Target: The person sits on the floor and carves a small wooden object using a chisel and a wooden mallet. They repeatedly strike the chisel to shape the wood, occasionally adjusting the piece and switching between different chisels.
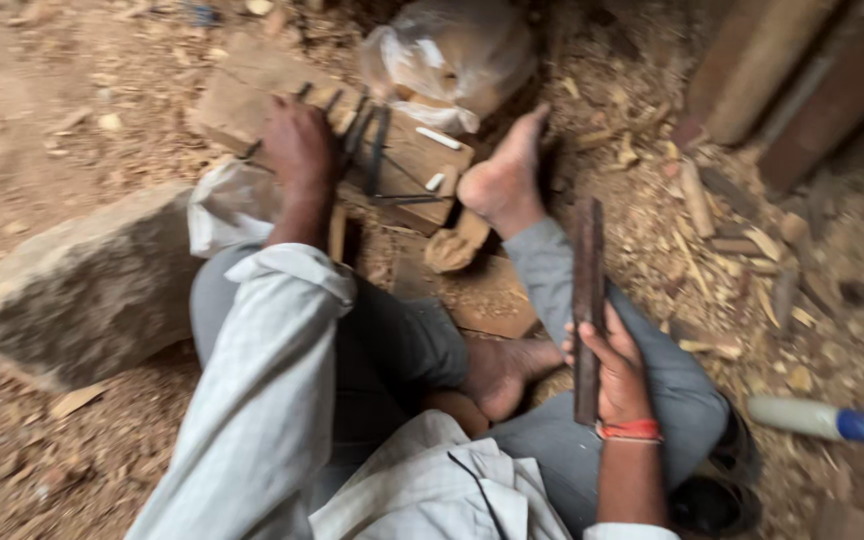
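My left hand (297, 145) reaches forward onto a wooden board (242, 100) where several dark metal chisels (377, 150) lie; its fingers rest on the tools, and blur hides whether they grip one. My right hand (617, 375), with a red thread at the wrist, is closed around a long dark wooden strip (588, 300) held upright over my right knee. I sit on the ground in grey trousers, one bare foot (502, 180) stretched toward the board, the other tucked under.
A large rough stone (82, 290) lies at the left. A clear plastic bag (452, 55) sits behind the board. A white bottle with a blue cap (812, 418) lies at the right. Wood chips and sawdust cover the ground; timber planks (782, 70) lean at the top right.
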